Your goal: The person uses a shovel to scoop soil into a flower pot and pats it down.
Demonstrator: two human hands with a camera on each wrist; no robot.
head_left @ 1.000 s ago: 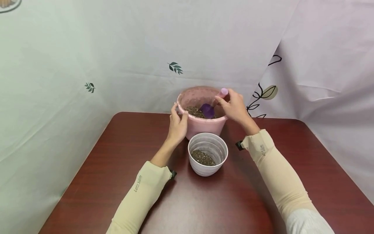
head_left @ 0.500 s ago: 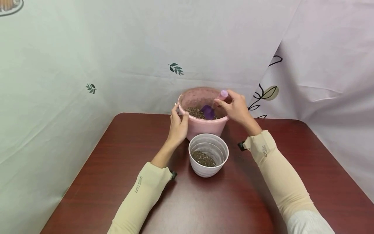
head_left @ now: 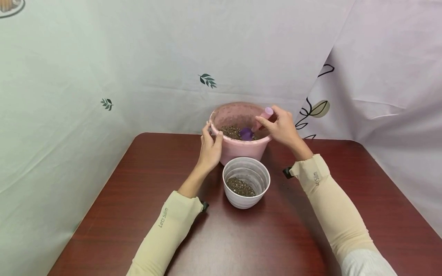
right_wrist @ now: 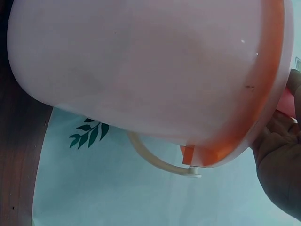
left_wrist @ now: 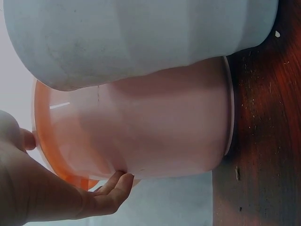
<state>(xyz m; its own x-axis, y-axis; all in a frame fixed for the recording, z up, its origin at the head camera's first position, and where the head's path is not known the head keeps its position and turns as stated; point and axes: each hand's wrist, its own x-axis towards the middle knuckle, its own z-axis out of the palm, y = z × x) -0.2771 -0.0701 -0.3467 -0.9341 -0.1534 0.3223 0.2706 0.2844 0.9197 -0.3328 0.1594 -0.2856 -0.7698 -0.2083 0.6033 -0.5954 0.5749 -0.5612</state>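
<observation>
A pink bucket (head_left: pixel 243 148) holding dark, speckled soil (head_left: pixel 230 132) stands at the table's back edge. My left hand (head_left: pixel 210 149) grips its rim on the left, thumb over the rim and fingers against the outer wall, as the left wrist view also shows. At the bucket's right side, my right hand (head_left: pixel 281 124) holds a small trowel by its pink handle (head_left: pixel 264 118). The trowel's purple blade (head_left: pixel 246 133) is down in the soil, its tip hidden. Directly in front of the bucket sits a whitish plant pot (head_left: pixel 241 202) with some of the same soil (head_left: pixel 240 186) at its bottom.
The dark red wooden table (head_left: pixel 138 184) has rounded back corners. Behind it hangs a pale curtain (head_left: pixel 155 57) with leaf prints. In the right wrist view, a cream bucket handle (right_wrist: pixel 157 162) hangs on the far side. Soil crumbs dot the table in the left wrist view.
The trowel's handle has shifted slightly right and the blade sits lower in the soil. My right hand moved a little rightward with it. Left hand, bucket and pot have stayed in place.
</observation>
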